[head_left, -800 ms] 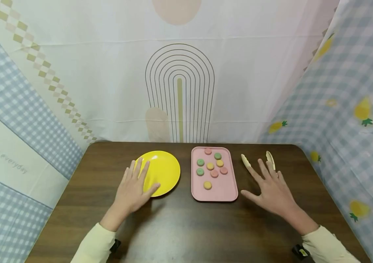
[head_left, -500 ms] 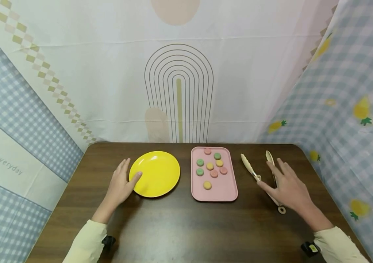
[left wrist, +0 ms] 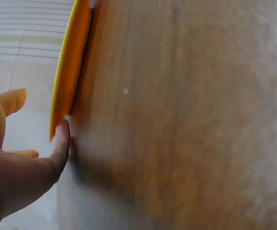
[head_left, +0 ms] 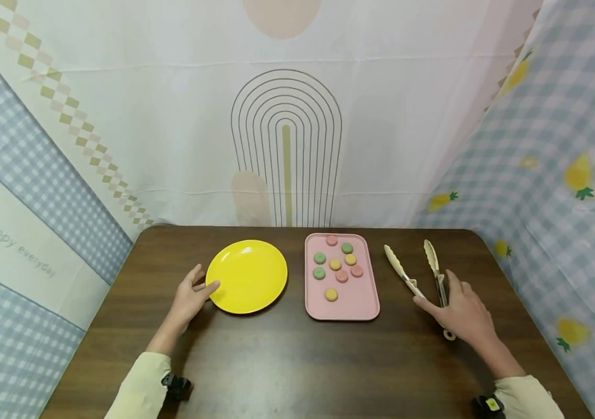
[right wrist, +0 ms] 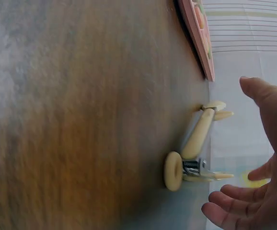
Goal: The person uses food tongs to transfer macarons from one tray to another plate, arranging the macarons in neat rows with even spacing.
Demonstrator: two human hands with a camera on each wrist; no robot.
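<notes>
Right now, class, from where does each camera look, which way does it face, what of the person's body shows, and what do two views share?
Head: worn on the head, facing forward and down at plate, tray and tongs; left hand, right hand and sleeves show.
Left wrist: on that wrist, facing the plate's edge; part of the left hand shows.
Right wrist: on that wrist, facing the tongs and tray; part of the right hand shows.
Shared: head and right wrist both show the tongs.
</notes>
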